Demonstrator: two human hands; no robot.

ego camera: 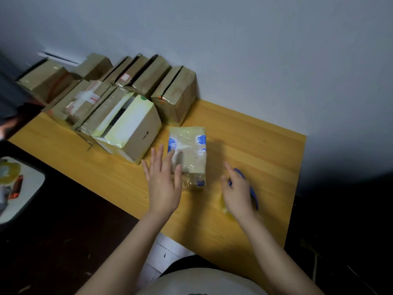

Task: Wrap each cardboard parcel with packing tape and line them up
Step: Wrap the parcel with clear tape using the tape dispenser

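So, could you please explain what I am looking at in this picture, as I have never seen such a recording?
There is no machine here: a person wears one camera on the head, looking down at their own two bare hands. On the yellow wooden table stand taped brown cardboard parcels in rows by the wall. The left hand touches, fingers straight, a tape-wrapped parcel with blue print. The right hand rests on a blue-handled tape dispenser; whether it grips it is unclear.
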